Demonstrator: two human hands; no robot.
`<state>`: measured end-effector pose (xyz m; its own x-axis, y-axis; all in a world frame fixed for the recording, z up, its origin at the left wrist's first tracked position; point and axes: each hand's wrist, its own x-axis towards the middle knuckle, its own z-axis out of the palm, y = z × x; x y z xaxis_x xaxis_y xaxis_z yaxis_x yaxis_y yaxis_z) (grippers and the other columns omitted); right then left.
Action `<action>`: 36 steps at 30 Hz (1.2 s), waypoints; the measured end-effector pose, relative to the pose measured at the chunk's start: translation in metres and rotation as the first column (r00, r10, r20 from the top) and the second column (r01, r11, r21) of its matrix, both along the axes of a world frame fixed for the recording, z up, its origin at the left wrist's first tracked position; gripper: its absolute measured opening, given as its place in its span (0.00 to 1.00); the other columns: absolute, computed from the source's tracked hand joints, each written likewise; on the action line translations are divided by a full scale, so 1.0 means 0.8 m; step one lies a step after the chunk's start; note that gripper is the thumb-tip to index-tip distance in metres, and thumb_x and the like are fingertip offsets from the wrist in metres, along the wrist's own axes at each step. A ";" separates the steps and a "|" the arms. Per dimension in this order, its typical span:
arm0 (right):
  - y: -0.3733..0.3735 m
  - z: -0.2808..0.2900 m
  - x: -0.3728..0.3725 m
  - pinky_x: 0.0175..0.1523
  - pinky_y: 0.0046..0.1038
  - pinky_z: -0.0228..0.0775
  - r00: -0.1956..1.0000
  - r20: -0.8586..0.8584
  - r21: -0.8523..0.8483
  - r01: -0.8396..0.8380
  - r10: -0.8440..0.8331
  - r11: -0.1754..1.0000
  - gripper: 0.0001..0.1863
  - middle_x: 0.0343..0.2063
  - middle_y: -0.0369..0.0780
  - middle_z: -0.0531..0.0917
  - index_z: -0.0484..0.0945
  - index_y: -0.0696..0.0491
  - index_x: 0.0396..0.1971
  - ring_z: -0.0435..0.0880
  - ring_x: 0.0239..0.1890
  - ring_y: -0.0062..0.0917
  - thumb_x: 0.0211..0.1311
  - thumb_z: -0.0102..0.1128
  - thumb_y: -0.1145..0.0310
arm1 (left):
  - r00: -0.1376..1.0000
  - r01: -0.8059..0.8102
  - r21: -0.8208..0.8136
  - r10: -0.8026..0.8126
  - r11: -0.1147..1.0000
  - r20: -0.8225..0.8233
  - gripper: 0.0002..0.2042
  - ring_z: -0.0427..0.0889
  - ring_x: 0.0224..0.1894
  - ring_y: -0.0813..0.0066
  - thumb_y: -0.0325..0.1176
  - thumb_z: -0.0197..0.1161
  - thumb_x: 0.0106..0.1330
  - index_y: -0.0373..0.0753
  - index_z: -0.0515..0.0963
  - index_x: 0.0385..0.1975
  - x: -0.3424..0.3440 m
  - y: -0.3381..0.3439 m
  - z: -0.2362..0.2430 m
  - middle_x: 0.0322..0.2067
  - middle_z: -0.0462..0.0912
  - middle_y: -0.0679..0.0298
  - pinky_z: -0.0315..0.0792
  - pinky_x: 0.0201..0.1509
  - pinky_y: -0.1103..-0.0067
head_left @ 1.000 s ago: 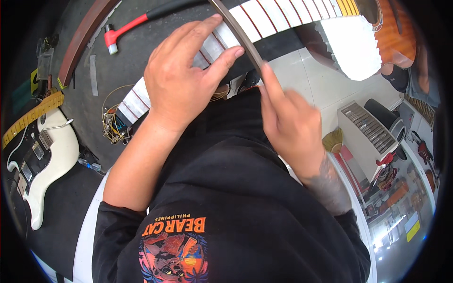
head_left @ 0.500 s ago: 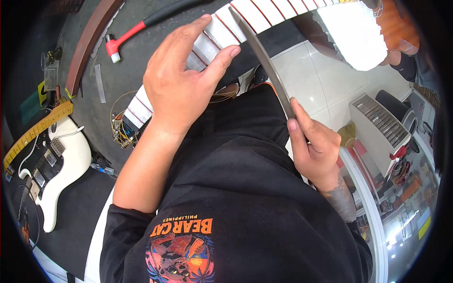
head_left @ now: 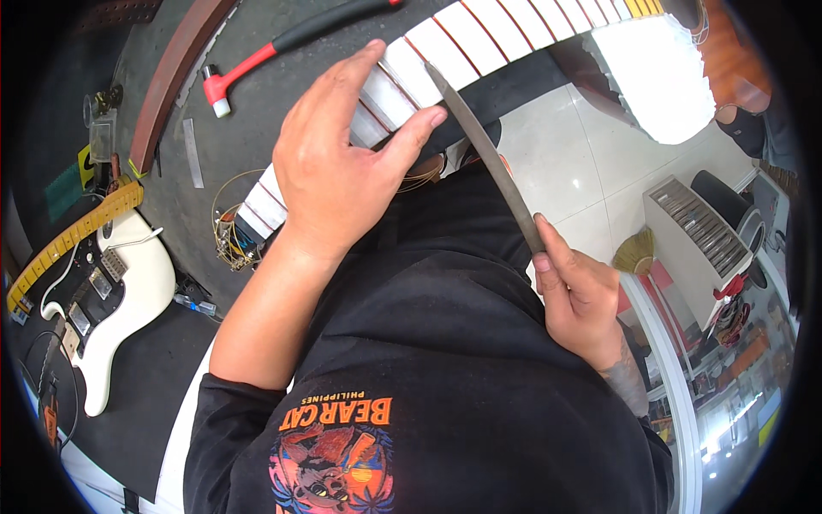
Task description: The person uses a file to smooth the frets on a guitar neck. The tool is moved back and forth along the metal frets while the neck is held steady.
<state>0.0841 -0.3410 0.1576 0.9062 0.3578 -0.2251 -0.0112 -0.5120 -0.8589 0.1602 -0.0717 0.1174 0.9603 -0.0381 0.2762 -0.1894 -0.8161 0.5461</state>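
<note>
Left hand (head_left: 338, 154), upper centre-left of the frame: spread wide, thumb and index finger well apart across a long guitar neck faced in white with narrow reddish-brown cross-lines (head_left: 471, 38). Thumb tip by the neck's near edge; whether it presses down, cannot tell.

Right hand (head_left: 578, 291), right of centre: closed, thumb and index finger pinching the lower end of a long, flat, dark grey metal file (head_left: 488, 150). File slants up and left; its narrow tip lies over the neck, just right of the left thumb. Contact with the surface: cannot tell.

Neck runs from left of centre, under the left hand, to the top right. A ragged-edged white sheet (head_left: 651, 86) lies beside its far end, next to a glossy orange-brown guitar body (head_left: 741, 60). Tangled thin golden strings (head_left: 235, 240) at the neck's left end.

Upper left: a hammer with red shank and black grip (head_left: 295, 36); below its head, a thin grey strip (head_left: 193, 154). Left edge: white electric guitar body with black plate (head_left: 141, 278), a yellow fretted neck (head_left: 77, 238) just above it.
</note>
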 end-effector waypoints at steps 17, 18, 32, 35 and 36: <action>0.047 -0.020 0.057 0.28 0.29 0.71 0.996 0.091 0.014 -0.025 0.024 1.000 0.26 0.20 0.43 0.80 0.79 0.59 0.63 0.79 0.19 0.28 0.64 0.65 0.82 | 0.998 0.026 -0.010 -0.026 1.000 -0.064 0.31 0.88 0.51 0.56 0.34 0.85 0.50 0.30 0.82 0.55 0.005 0.001 0.001 0.50 0.88 0.50 0.80 0.56 0.70; 0.028 -0.020 0.037 0.28 0.33 0.74 0.993 0.108 0.007 -0.050 0.049 0.999 0.29 0.23 0.45 0.83 0.78 0.59 0.63 0.82 0.21 0.34 0.60 0.68 0.84 | 0.998 0.032 -0.003 -0.033 0.999 -0.056 0.32 0.88 0.51 0.55 0.34 0.85 0.50 0.30 0.81 0.55 0.003 0.000 0.004 0.50 0.88 0.49 0.80 0.56 0.70; 0.095 -0.021 0.115 0.27 0.27 0.70 0.991 0.136 0.093 -0.022 0.010 0.995 0.25 0.18 0.45 0.78 0.79 0.61 0.62 0.80 0.18 0.31 0.64 0.65 0.83 | 0.998 0.049 0.008 -0.049 0.999 -0.029 0.32 0.88 0.46 0.56 0.38 0.84 0.49 0.29 0.81 0.53 0.008 0.004 -0.001 0.46 0.88 0.51 0.79 0.51 0.70; 0.044 -0.019 0.055 0.26 0.31 0.72 0.991 0.125 0.009 -0.048 0.047 0.999 0.28 0.19 0.43 0.78 0.78 0.61 0.63 0.79 0.18 0.32 0.60 0.67 0.84 | 0.998 0.043 0.000 -0.043 0.999 -0.034 0.32 0.88 0.46 0.56 0.38 0.84 0.48 0.29 0.81 0.53 0.007 0.003 -0.001 0.46 0.88 0.51 0.79 0.50 0.70; 0.026 -0.020 0.036 0.24 0.34 0.71 0.989 0.131 -0.026 -0.072 0.074 0.997 0.31 0.19 0.41 0.77 0.77 0.60 0.64 0.77 0.18 0.31 0.58 0.69 0.85 | 0.997 0.060 -0.007 -0.060 0.998 -0.049 0.33 0.88 0.48 0.55 0.36 0.85 0.49 0.28 0.81 0.55 0.006 0.003 0.001 0.48 0.87 0.49 0.79 0.53 0.69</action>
<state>0.1128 -0.3202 0.1413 0.9000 0.4207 -0.1138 0.1393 -0.5251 -0.8396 0.1649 -0.0692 0.1186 0.9688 -0.0947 0.2290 -0.2108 -0.8009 0.5604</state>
